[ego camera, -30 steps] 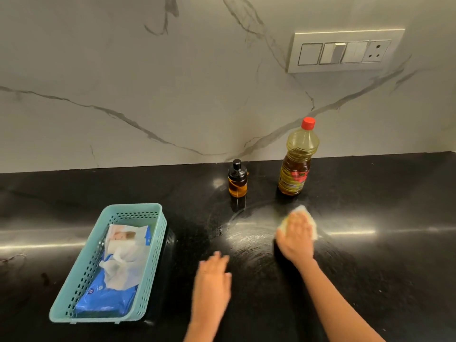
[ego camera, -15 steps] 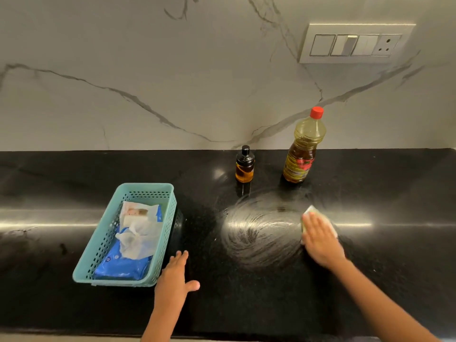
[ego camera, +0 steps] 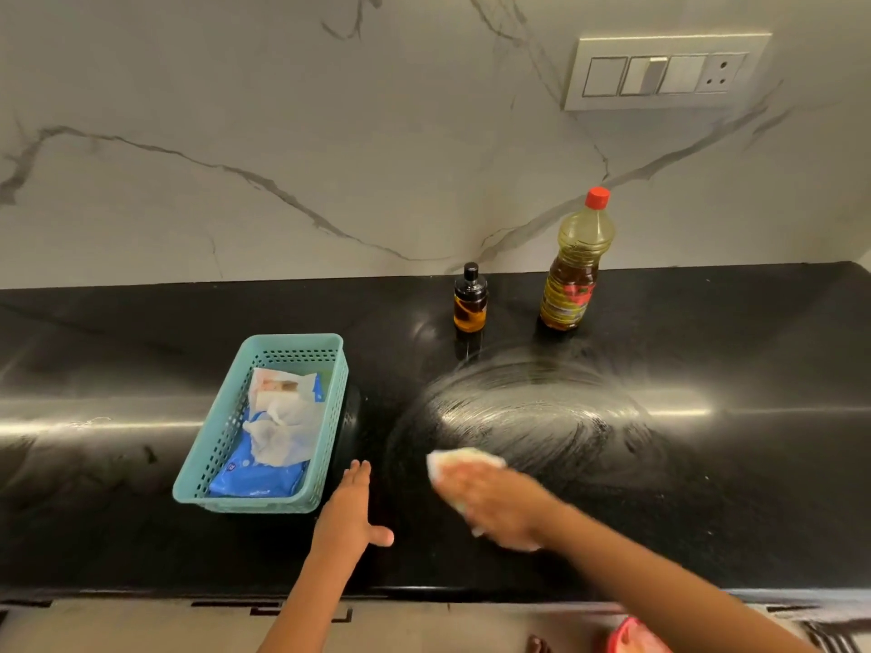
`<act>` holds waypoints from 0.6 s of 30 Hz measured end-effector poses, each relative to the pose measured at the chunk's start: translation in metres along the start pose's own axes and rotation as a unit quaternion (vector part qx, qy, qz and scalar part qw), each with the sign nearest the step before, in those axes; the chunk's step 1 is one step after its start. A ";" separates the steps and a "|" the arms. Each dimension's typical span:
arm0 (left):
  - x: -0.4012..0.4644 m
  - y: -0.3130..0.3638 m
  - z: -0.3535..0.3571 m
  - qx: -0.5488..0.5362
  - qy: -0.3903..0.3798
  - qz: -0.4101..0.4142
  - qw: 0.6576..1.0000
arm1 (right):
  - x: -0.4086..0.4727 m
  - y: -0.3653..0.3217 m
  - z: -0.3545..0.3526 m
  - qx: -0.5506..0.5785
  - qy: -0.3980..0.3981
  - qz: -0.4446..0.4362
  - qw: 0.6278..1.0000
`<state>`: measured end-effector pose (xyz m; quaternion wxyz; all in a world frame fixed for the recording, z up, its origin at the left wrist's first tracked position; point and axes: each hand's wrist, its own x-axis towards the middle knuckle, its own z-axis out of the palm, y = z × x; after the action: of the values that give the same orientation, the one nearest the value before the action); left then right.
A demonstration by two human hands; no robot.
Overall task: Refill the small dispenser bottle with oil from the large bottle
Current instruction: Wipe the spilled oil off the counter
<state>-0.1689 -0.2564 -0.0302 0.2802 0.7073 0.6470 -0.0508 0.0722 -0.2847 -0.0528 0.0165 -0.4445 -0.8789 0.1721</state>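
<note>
on black counter (ego camera: 141, 351), two bottles, one basket (ego camera: 221, 445), one wipe (ego camera: 459, 461)

Right hand (ego camera: 495, 506) is a motion smear, fingers impossible to separate, and it covers most of the pale wipe (ego camera: 464, 461) under it. Both forearms run off the bottom edge. Lower right corner, a red thing (ego camera: 634, 637) is cut off, unidentifiable. The large bottle (ego camera: 577, 261)'s label is unreadable.
</note>
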 end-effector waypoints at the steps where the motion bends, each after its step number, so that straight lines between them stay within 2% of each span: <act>1: 0.000 0.001 0.000 0.008 -0.002 -0.001 1.000 | -0.021 0.027 -0.010 0.032 0.032 0.093 0.995; 2: 0.000 0.003 -0.001 0.018 -0.003 -0.001 1.000 | -0.041 0.058 -0.019 0.057 0.070 0.208 0.974; 4: 0.002 0.007 -0.001 0.039 -0.011 0.001 0.999 | -0.073 0.111 -0.027 0.078 0.119 0.413 0.899; 6: 0.006 0.010 -0.003 0.056 -0.024 0.002 0.998 | -0.062 0.112 -0.025 0.079 0.150 0.500 0.849; 7: 0.008 0.012 -0.004 0.064 -0.029 0.003 0.998 | -0.045 0.091 -0.021 0.081 0.165 0.504 0.844; 8: 0.010 0.014 -0.004 0.072 -0.034 0.004 0.997 | -0.027 0.064 -0.010 0.059 0.166 0.463 0.869; 10: 0.015 0.021 -0.004 0.095 -0.042 0.012 0.995 | 0.001 0.004 0.026 -0.031 0.183 0.295 0.937; 12: 0.017 0.029 -0.004 0.115 -0.045 0.020 0.992 | -0.012 -0.041 0.042 -0.050 0.090 0.137 0.985; 13: 0.018 0.032 -0.005 0.121 -0.046 0.022 0.991 | -0.029 -0.040 0.040 -0.038 0.059 0.102 0.992; 14: 0.019 0.035 -0.005 0.122 -0.047 0.024 0.991 | -0.049 -0.025 0.038 -0.024 0.047 0.098 0.994; 15: 0.020 0.037 -0.005 0.121 -0.049 0.026 0.991 | -0.069 -0.009 0.028 -0.018 0.070 0.122 0.990; 17: 0.021 0.042 -0.006 0.119 -0.050 0.032 0.991 | -0.118 0.039 0.007 0.021 0.118 0.291 0.949; 18: 0.021 0.045 -0.006 0.115 -0.050 0.039 0.991 | -0.146 0.062 -0.005 0.054 0.142 0.397 0.905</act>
<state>-0.1251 -0.2351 -0.0199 0.2303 0.7564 0.5938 -0.1491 0.2097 -0.3639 -0.0496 0.0958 -0.7746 -0.6076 0.1469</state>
